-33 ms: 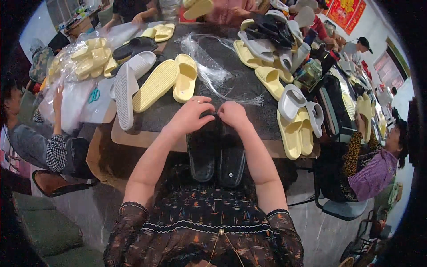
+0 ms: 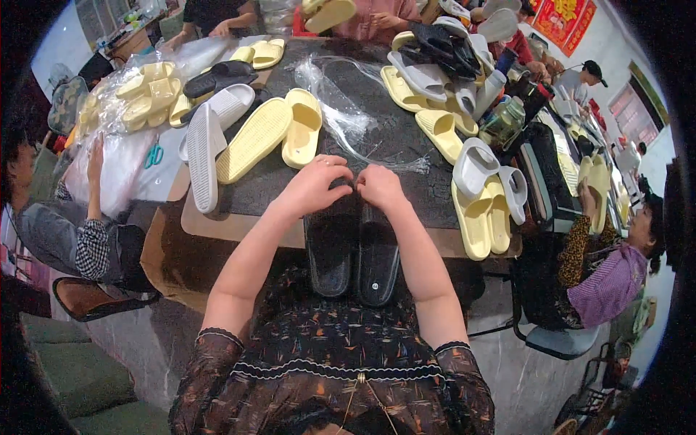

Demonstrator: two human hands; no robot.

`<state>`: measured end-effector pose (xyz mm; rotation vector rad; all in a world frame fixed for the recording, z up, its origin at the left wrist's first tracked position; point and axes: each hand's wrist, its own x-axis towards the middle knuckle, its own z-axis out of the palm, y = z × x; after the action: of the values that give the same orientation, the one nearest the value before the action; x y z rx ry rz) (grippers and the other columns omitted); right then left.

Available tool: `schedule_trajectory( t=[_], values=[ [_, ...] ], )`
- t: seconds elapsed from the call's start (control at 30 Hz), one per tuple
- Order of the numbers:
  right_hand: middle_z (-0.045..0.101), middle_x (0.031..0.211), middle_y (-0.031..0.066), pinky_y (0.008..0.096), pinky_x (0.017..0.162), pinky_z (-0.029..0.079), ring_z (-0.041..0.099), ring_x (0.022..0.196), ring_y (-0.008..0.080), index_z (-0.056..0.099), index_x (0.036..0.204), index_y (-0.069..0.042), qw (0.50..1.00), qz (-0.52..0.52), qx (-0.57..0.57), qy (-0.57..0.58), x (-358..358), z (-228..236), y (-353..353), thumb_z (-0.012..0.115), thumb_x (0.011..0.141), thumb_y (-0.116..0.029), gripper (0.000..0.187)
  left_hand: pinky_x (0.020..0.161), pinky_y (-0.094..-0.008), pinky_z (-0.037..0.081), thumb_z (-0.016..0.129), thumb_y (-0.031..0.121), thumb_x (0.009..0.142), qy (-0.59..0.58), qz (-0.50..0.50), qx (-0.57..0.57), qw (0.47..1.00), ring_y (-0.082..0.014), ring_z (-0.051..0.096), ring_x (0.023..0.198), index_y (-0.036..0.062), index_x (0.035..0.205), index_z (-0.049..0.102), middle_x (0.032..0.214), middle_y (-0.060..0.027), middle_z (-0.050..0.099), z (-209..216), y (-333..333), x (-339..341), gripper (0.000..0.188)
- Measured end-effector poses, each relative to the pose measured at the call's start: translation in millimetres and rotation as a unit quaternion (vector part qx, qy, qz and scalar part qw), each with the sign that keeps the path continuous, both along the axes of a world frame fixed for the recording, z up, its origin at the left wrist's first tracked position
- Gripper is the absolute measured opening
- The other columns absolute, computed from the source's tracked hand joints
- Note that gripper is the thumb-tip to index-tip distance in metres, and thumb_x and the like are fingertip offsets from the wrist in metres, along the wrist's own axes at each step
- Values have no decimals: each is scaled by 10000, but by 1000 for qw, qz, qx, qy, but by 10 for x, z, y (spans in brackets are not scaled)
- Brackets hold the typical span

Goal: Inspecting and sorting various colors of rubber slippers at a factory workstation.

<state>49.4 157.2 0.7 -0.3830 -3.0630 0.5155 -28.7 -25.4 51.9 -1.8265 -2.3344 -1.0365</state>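
Two black slippers lie side by side in front of me, the left slipper (image 2: pixel 328 264) and the right slipper (image 2: pixel 378 264), reaching from the table's near edge toward my lap. My left hand (image 2: pixel 317 185) is closed over the far end of the left one, fingers curled and thumb bent inward. Beside it my right hand (image 2: pixel 381 187) is closed at the far end of the right one, its fingertips pinched near the gap. Whatever small thing may be between the fingertips is hidden. Just beyond my hands is a bundle of clear plastic strands (image 2: pixel 341 116).
Yellow slippers (image 2: pixel 255 139) and a grey slipper (image 2: pixel 204 156) stand to the left, near teal scissors (image 2: pixel 153 156) and bagged slippers (image 2: pixel 148 94). More yellow slippers (image 2: pixel 475 217) and grey ones (image 2: pixel 476 167) lie to the right, before a glass jar (image 2: pixel 504 119). Co-workers sit around the table.
The two black slippers have spread slightly apart at their far ends, and the gap between them is wider. My hands stay in nearly the same place.
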Motion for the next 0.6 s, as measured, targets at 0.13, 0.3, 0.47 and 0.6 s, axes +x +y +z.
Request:
schedule_trajectory(
  t=[0.13,0.3,0.47,0.6],
  values=[
    [625,884,162,456,736,501,625,809,359,654,803,-60,987,-66,-58,132,74,-58,-24,611,790,-229,175,932,-393,438,673,221,796,4,2,-70,998,-315,574,1054,29,1020,642,1066,-164,635,-99,271,-192,296],
    [591,893,163,444,743,481,599,840,360,599,810,-35,933,-205,-101,278,179,-88,62,592,814,-234,200,839,-394,485,674,241,773,-53,46,-129,989,-329,619,951,38,1016,658,1007,-158,660,-340,484,-312,317],
    [589,905,136,421,744,477,591,820,349,594,861,-44,905,-238,-147,321,165,-214,111,593,819,-208,169,728,-386,506,654,225,768,-220,61,-31,973,-325,645,808,54,863,696,835,-148,676,-706,546,-311,200],
    [606,923,96,377,783,463,570,883,271,619,970,-63,862,-142,-191,448,189,-55,7,643,792,-125,190,714,-410,492,604,176,821,-131,143,92,977,-330,624,796,53,911,648,823,-141,660,-661,536,-148,159]
  ],
)
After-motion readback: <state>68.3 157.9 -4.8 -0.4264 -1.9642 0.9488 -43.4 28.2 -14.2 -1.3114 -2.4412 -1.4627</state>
